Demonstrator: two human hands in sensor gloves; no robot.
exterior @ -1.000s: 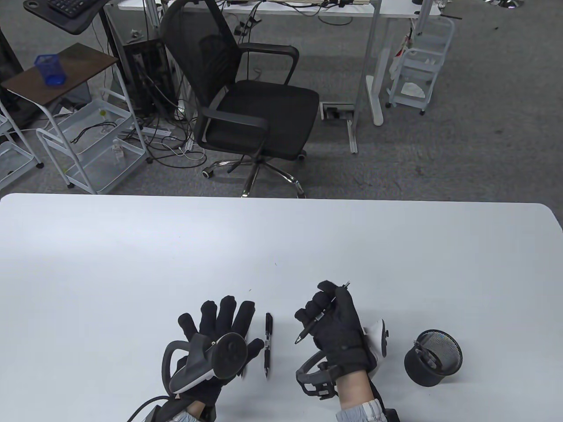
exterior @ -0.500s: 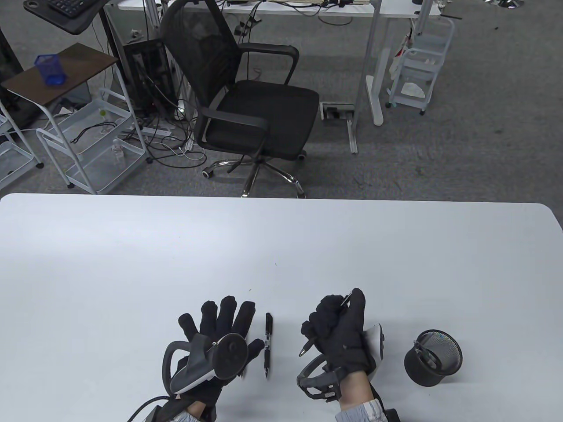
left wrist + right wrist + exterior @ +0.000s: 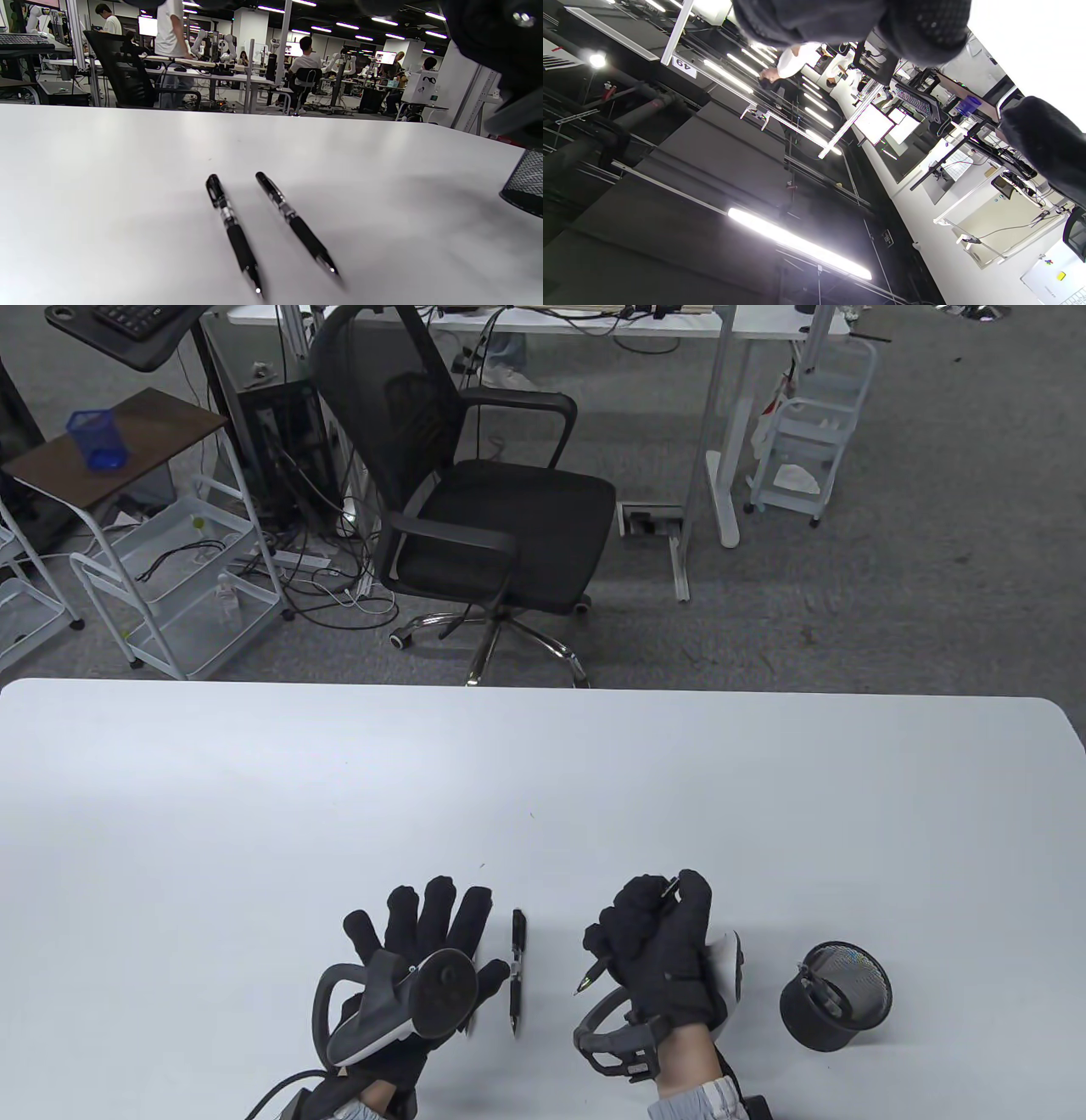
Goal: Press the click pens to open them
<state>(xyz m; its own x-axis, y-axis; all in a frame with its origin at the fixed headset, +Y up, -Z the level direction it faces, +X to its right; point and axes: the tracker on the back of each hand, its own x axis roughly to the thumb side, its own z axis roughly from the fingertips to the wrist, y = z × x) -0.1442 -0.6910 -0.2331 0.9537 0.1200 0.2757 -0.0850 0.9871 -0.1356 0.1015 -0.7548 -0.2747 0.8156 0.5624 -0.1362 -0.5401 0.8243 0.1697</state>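
**Right hand grips one pen, thumb on its button end**

In my table view the right hand point(image 3: 653, 954) sits low and right of centre, fingers curled round a black pen point(image 3: 594, 975). Its tip pokes out at the lower left of the fist, and the button end shows at the top under the thumb. I think the thumb is pressing on it, but the glove hides the contact.

The left hand point(image 3: 416, 950) lies flat on the white table point(image 3: 254, 814) at lower centre-left, fingers straight and spread, holding nothing. Just right of its fingertips lies a second pen point(image 3: 517, 971), running up and down the frame.

My left wrist view shows two pens side by side in the lower middle, the left pen point(image 3: 233, 231) and the right pen point(image 3: 297, 222), close but apart.

A black mesh cup point(image 3: 836, 997) stands at lower right, well apart from the right hand. The right wrist view is tilted towards the ceiling and shows only gloved fingers at the top edge.
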